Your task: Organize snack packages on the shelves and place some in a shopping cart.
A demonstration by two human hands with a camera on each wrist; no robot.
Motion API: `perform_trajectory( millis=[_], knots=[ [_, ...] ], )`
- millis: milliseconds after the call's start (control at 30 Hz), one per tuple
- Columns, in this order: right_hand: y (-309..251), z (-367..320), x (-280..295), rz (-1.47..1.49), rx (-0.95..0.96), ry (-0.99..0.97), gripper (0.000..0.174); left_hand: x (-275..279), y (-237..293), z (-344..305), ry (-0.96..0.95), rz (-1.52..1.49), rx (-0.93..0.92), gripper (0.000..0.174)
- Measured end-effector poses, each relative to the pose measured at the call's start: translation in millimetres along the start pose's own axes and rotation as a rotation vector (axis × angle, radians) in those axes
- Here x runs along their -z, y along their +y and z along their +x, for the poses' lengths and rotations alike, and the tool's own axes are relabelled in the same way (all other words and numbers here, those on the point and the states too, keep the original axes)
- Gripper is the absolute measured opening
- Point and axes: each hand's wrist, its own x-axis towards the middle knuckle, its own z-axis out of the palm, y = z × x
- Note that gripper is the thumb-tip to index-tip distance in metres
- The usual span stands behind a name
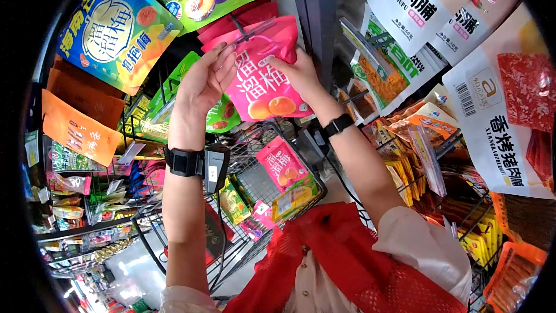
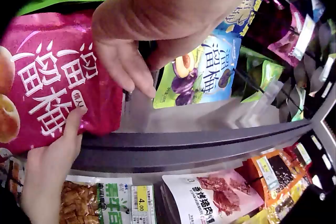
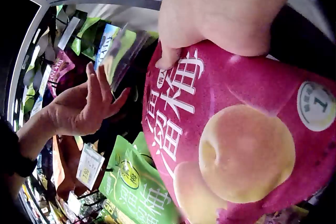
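Note:
A pink snack bag [image 1: 260,84] with white lettering and orange fruit hangs at the shelf hook in the head view. The right hand [image 1: 295,72] grips its upper right edge, thumb on the front; the right wrist view shows the bag's front [image 3: 173,92] large under that hand [image 3: 215,19]. At the bag's upper left is the left hand [image 1: 209,78], palm turned up and fingers relaxed, holding nothing visible. In the left wrist view the left hand [image 2: 131,45] is beside the bag [image 2: 58,82], its fingers pointing down.
Below the hands stands a wire cart [image 1: 243,153] holding another pink bag [image 1: 282,164] and several packs. Hanging bags flank both sides: a blue and yellow bag [image 1: 116,29] at left, white meat-snack bags [image 1: 498,104] at right. A grey upright post [image 1: 313,11] rises between the racks.

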Motion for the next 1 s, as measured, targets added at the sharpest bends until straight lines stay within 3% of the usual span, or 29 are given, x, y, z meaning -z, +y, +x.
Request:
perform_trajectory(
  millis=[33,267,400,533,600,733,767,933,1000],
  knots=[
    [-1.2,2.1,-0.4,0.048,-0.072,-0.008,0.044,-0.6,1.2,-0.1,-0.015,-0.015,0.014,0.019],
    [9.7,6.8,4.4,0.002,-0.027,-0.012,0.048,2.1,-11.6,-2.9,0.052,0.076,-0.053,0.021],
    [17.2,5.1,3.6,-0.047,-0.048,0.01,0.04,2.8,-21.6,-8.5,0.098,0.158,-0.092,0.02],
    [19.7,-3.0,-3.4,0.122,-0.172,0.015,0.033,-4.2,-26.7,-15.7,0.168,0.206,-0.159,0.021],
    [19.2,-6.9,-4.4,0.29,-0.312,0.024,0.052,-6.2,-28.9,-18.6,0.226,0.297,-0.182,0.022],
    [26.0,-1.3,-5.6,0.196,-0.318,0.008,0.043,-0.2,-35.3,-19.5,0.221,0.357,-0.216,0.024],
    [30.0,1.8,-6.8,0.179,-0.245,-0.006,0.034,2.2,-37.8,-18.1,0.225,0.336,-0.228,0.027],
    [44.6,16.4,-1.0,0.015,-0.242,0.028,0.03,15.0,-49.6,-17.3,0.21,0.401,-0.33,0.039],
    [58.9,24.8,5.3,0.054,-0.279,0.016,0.035,18.6,-54.1,-23.9,0.203,0.568,-0.362,0.042]
  ],
)
